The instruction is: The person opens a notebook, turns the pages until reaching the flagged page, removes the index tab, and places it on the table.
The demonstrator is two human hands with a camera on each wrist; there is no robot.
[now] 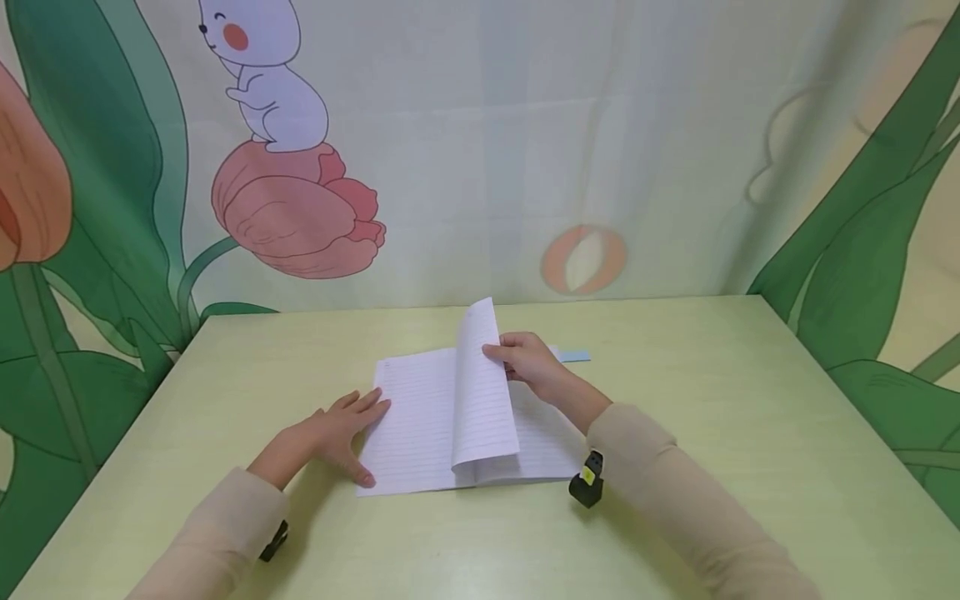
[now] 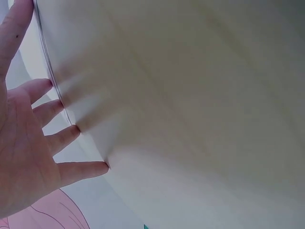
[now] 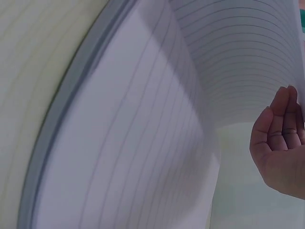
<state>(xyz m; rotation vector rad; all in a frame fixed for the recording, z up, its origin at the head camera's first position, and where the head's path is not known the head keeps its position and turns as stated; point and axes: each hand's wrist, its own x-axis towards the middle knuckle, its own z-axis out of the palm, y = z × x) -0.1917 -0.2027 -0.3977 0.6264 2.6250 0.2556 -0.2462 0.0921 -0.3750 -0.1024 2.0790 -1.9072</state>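
Observation:
A lined notebook lies spread on the table, its left pages flat. One raised page stands curved up near the middle. My right hand pinches that page by its outer edge; in the right wrist view the hand has its fingers behind the sheet, the thumb out of sight. With fingers spread, my left hand rests at the notebook's left edge. The left wrist view shows this hand's fingertips touching the edge of the paper.
A light blue strip sticks out past the notebook's upper right side. The pale green table ends at a printed curtain with a rabbit and flowers. Black devices are worn at both wrists.

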